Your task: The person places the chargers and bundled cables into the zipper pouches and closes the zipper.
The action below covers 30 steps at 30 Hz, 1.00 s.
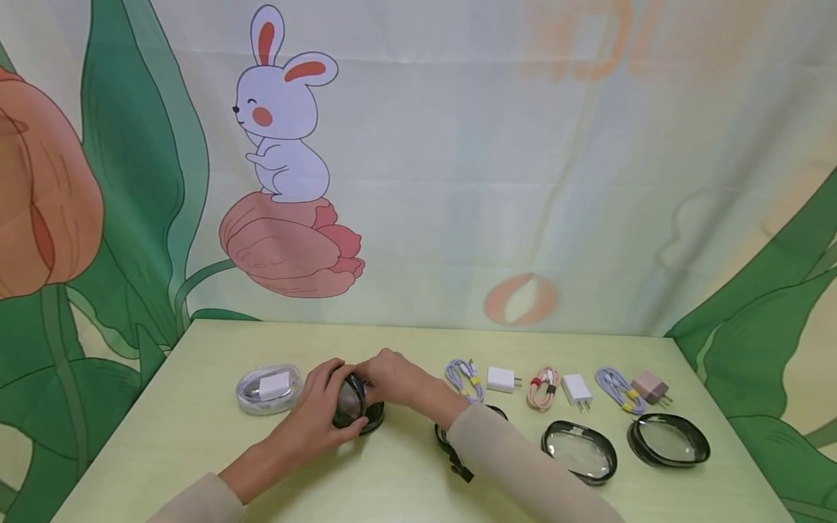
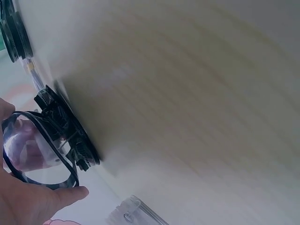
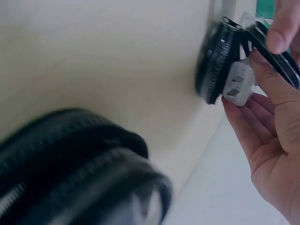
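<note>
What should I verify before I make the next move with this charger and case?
1. Left hand holds the lid up: ok.
2. Right hand grips the white charger: ok.
3. White charger released inside the black-rimmed case: not ok, fingers hold it at the opening.
4. Interior otherwise free: cannot tell, hands and rim hide much of it.
5. Lid closed: not ok, it stands open.

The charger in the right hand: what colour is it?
White; the charger shows best in the right wrist view.
</note>
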Tool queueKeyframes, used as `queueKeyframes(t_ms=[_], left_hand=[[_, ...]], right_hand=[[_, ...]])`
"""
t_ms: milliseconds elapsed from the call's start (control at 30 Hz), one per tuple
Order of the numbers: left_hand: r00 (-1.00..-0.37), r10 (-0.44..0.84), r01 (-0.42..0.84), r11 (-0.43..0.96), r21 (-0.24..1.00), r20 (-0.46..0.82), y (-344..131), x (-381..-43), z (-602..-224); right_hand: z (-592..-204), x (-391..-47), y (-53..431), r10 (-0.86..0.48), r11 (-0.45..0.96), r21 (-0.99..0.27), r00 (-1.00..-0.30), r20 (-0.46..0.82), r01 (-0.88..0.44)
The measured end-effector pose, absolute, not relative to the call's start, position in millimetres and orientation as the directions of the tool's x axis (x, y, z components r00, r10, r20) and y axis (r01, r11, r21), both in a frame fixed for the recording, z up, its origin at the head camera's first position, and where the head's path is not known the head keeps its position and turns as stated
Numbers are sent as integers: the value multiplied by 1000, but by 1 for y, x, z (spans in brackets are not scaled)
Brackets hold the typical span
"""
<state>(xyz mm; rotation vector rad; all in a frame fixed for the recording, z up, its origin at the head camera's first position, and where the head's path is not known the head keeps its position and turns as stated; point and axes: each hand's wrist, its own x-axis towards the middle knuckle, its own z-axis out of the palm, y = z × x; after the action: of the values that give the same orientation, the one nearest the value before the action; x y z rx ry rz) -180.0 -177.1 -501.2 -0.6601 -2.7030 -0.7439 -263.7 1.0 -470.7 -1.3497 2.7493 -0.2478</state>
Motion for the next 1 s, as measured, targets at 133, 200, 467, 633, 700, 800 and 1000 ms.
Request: queueKeyframes(t_ms=[133, 200, 467, 633, 700, 800, 1000], left_hand=[[-867, 354, 483, 769, 419, 351, -177, -180, -502], [-866, 357, 485, 768, 418, 350, -177, -180, -503], [-859, 355, 492, 770, 407, 368, -177, -180, -502], [-864, 363, 490, 766, 416, 350, -175, -183, -502], [-877, 359, 472, 768, 433, 318, -173, -185, -502], [-898, 351, 438, 776, 453, 266, -171, -189, -502], [-912, 363, 409, 794, 450, 189, -164, -195, -501]], right_hand=[[-481, -263, -2, -786, 605, -143, -616, 44, -783], [-485, -264, -3, -792, 599, -124, -609, 53, -791], [-481, -272, 10, -821, 545, -287, -571, 8, -788], [-475, -275, 23, -799, 572, -305, -602, 5, -761], [-474, -275, 27, -789, 584, -293, -614, 15, -757], [-473, -275, 33, -773, 598, -299, -634, 28, -743], [-471, -278, 45, -731, 632, -310, -679, 68, -711]])
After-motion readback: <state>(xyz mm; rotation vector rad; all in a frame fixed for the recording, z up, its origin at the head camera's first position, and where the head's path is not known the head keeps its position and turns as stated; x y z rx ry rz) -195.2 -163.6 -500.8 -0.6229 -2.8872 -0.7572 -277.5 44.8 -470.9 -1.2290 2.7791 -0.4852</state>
